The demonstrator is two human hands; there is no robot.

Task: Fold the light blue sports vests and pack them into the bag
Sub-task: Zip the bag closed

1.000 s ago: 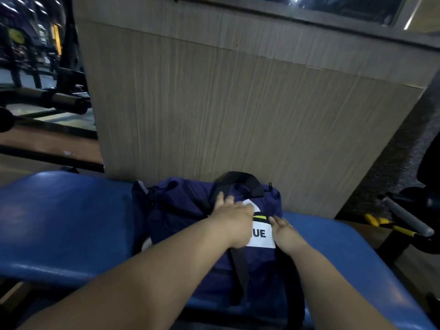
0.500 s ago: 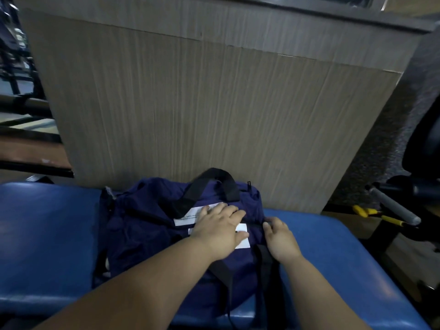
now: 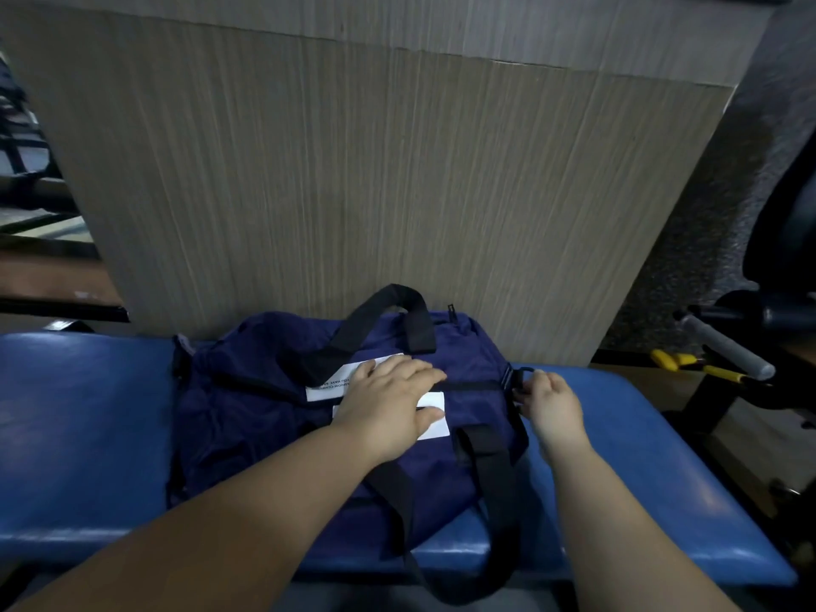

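Under left hand (image 3: 388, 406), navy bag (image 3: 247, 417)

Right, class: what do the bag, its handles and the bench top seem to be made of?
The bag: thin navy woven fabric, probably nylon, matte, crumpled. The handles: black flat webbing, holding a stiff loop. The bench top: blue vinyl-like padding, smooth with a soft sheen.

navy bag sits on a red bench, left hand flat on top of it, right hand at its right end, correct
No: the head view shows the bench is blue, not red. The navy bag does sit on it, with the left hand flat on top and the right hand at its right end.
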